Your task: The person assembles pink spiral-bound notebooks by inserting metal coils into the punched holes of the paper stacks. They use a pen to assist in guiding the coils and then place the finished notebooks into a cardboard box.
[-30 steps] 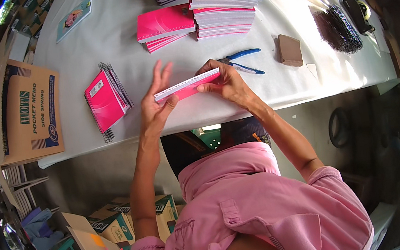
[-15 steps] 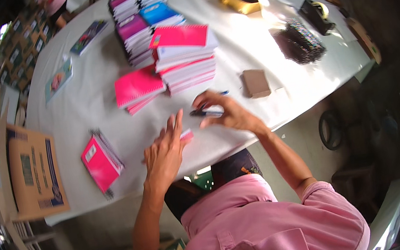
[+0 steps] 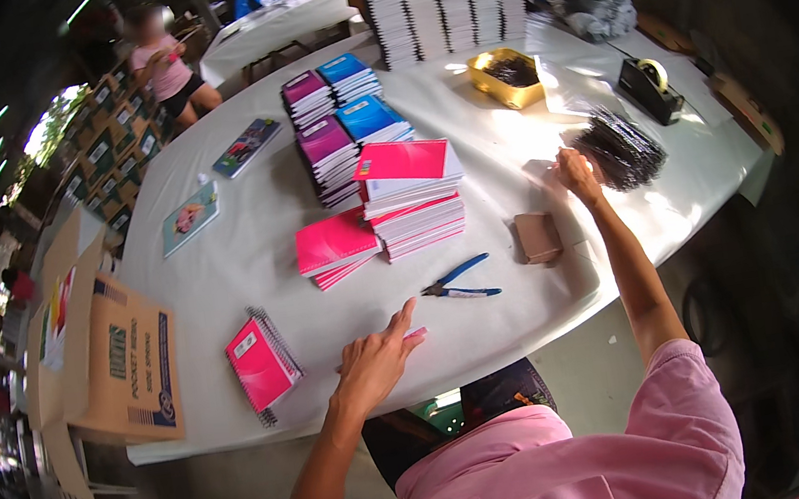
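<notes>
My left hand (image 3: 374, 362) lies flat with fingers stretched over a small pink-edged booklet (image 3: 416, 335), most of which it hides. My right hand (image 3: 580, 177) reaches far out over the table, its fingers bunched at the left side of a pile of black spiral binding coils (image 3: 624, 149); what they pinch, if anything, cannot be made out. Between the hands, cutting pliers (image 3: 465, 283) with blue handles rest spread apart on the table. Beyond the left hand stand a tall stack of pink notebooks (image 3: 413, 197) and a lower pink stack (image 3: 336, 241).
A coil-bound pink notebook (image 3: 261, 366) lies at left, near an open carton (image 3: 122, 362). Purple notebooks (image 3: 319, 139), blue notebooks (image 3: 370, 115), a yellow tray (image 3: 506, 84), a tape dispenser (image 3: 650, 93) and a small brown box (image 3: 537, 237) occupy the table. Another person (image 3: 166, 68) stands far left.
My right hand has let go of the pliers and moved right and away to the coils. My left hand stays over the booklet. The view has tilted up, showing more of the room.
</notes>
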Available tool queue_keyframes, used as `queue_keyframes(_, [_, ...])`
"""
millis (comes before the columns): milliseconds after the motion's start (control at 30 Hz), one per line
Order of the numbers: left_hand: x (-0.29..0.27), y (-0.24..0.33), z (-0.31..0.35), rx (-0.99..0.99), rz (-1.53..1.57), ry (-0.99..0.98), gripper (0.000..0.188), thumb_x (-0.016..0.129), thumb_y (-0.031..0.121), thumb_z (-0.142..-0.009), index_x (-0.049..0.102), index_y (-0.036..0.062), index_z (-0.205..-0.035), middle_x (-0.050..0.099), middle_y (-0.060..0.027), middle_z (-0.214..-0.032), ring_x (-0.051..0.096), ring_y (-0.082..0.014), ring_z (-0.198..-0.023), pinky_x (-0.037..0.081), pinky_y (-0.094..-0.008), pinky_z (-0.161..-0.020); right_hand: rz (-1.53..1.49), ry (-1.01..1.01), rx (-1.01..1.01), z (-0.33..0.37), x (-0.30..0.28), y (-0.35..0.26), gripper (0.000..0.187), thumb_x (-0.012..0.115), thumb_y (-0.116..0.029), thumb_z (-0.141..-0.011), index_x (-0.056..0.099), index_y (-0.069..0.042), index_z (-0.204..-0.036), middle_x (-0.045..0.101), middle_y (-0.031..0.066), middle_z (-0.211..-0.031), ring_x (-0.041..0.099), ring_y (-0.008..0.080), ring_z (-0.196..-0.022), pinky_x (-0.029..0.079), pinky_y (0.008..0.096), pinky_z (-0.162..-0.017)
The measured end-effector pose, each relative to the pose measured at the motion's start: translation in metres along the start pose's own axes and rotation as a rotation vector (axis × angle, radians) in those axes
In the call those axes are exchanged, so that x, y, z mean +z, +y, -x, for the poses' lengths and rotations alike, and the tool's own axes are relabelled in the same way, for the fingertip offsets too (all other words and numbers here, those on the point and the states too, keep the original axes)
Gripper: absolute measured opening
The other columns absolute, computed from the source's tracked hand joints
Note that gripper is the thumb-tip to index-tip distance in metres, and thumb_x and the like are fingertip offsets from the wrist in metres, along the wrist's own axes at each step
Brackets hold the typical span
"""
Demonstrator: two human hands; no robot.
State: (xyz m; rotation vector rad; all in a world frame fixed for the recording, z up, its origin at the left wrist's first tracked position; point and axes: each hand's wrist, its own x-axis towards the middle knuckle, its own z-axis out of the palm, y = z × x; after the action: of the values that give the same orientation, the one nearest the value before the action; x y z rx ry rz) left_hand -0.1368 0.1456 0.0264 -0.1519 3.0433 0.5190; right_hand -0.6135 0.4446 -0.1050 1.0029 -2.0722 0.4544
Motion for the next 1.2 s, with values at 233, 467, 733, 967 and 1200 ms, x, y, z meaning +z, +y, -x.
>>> queue_keyframes(233, [0.003, -0.004, 0.008, -0.102, -0.047, -0.004, 0.057, 0.054, 0.042, -0.097, 0.035, 0.0273, -0.149, 0.064, -0.0213, -0.070, 0.064, -0.0447, -0.074, 0.050, -0.0530, -0.072, -0.414, -0.225, 0.318, -0.045, -0.042, -0.085, 0.021, 0.050, -0.014, -0.093, 0.061, 0.002, -0.084, 0.063, 0.0191, -0.084, 0.061, 0.0356, -0.068, 0.050, 0.0446, -0.064])
queue_keyframes(467, [0.001, -0.006, 0.010, -0.079, -0.031, -0.019, 0.050, 0.054, 0.037, -0.097, 0.044, 0.0251, -0.145, 0.063, -0.0193, -0.067, 0.063, -0.0421, -0.069, 0.050, -0.0503, -0.072, -0.956, -0.543, 0.087, -0.055, -0.151, -0.253, 0.020, 0.054, 0.000, -0.091, 0.066, 0.000, -0.108, 0.068, 0.0118, -0.095, 0.065, 0.0175, -0.084, 0.051, 0.0325, -0.071])
queue_keyframes(733, [0.007, 0.007, 0.007, -0.072, -0.018, 0.025, 0.046, 0.053, 0.040, -0.097, 0.052, 0.0202, -0.138, 0.061, -0.0198, -0.063, 0.062, -0.0418, -0.068, 0.051, -0.0491, -0.071, -1.164, -0.560, -0.015, -0.008, -0.142, -0.345, 0.016, 0.066, -0.005, -0.086, 0.069, -0.002, -0.102, 0.066, 0.0135, -0.092, 0.064, 0.0308, -0.081, 0.049, 0.0396, -0.072])
queue_keyframes(967, [0.002, 0.016, 0.008, -0.124, -0.009, 0.055, 0.042, 0.056, 0.044, -0.095, 0.064, 0.0157, -0.126, 0.060, -0.0204, -0.062, 0.062, -0.0405, -0.066, 0.050, -0.0473, -0.070, -1.246, -0.656, -0.050, -0.022, -0.139, -0.339, 0.017, 0.067, 0.001, -0.084, 0.071, -0.001, -0.100, 0.066, 0.0139, -0.093, 0.064, 0.0288, -0.083, 0.050, 0.0377, -0.073])
queue_keyframes(1200, [-0.001, 0.018, 0.002, -0.163, 0.033, 0.046, 0.039, 0.059, 0.042, -0.094, 0.067, 0.0146, -0.121, 0.062, -0.0210, -0.066, 0.062, -0.0400, -0.067, 0.050, -0.0449, -0.071, -1.304, -0.630, -0.136, -0.023, -0.129, -0.335, 0.023, 0.068, 0.005, -0.081, 0.070, 0.000, -0.103, 0.066, 0.0153, -0.093, 0.064, 0.0262, -0.083, 0.050, 0.0375, -0.073])
